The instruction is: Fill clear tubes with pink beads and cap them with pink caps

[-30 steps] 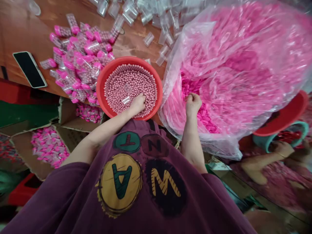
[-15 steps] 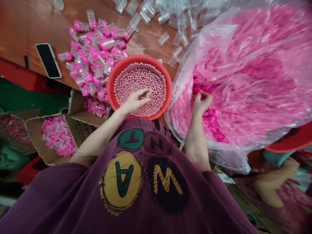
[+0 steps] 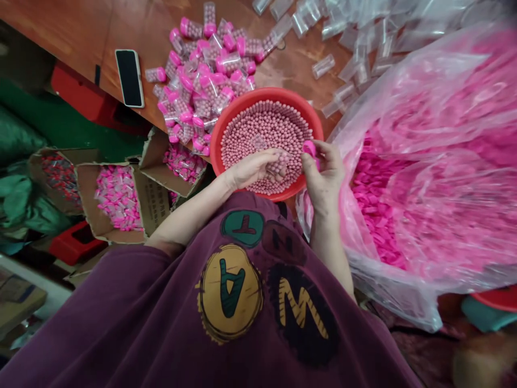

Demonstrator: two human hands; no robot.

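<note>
Over the red basin of pink beads, my left hand is closed around a small clear bottle with beads in it. Its mouth points right, though fingers hide part of it. My right hand pinches a bright pink cap between thumb and fingers at the basin's right rim. The cap and the bottle are a short way apart. To the right lies a large clear plastic bag full of pink caps.
Filled, capped bottles are heaped left of the basin, near a phone. Clear bottles without caps lie at the back right. Cardboard boxes of filled bottles stand below the table's left edge, beside a red stool.
My right hand has come out of the cap bag to the basin's rim with a pink cap. My left hand stays over the beads with the bottle. The view has shifted left.
</note>
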